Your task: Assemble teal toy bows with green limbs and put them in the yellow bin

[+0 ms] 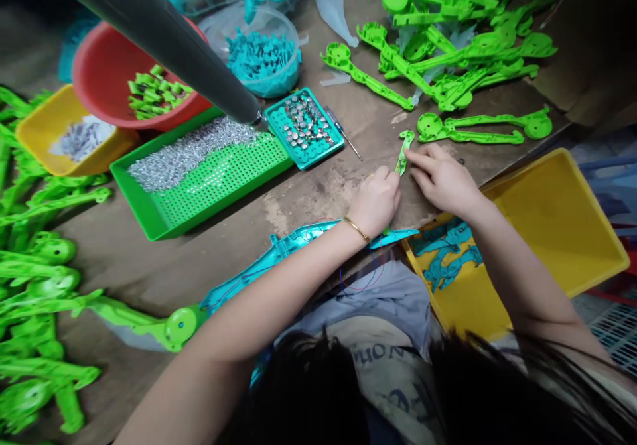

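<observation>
My left hand is closed around the lower end of a narrow bright-green plastic piece, whose rounded far end sticks out past the fingers. My right hand reaches in from the right, its index finger stretched out so that the tip touches the side of this piece. Its other fingers are partly hidden. Beneath my left wrist a long turquoise plastic shell lies along the near table edge, with thin red and blue wires by it. My left forearm covers part of the shell.
A green perforated tray holds small silvery parts. Beyond it are a turquoise tray of metal discs, a screwdriver, a red bowl and a yellow bin. Green shells pile up behind; a yellow box stands right.
</observation>
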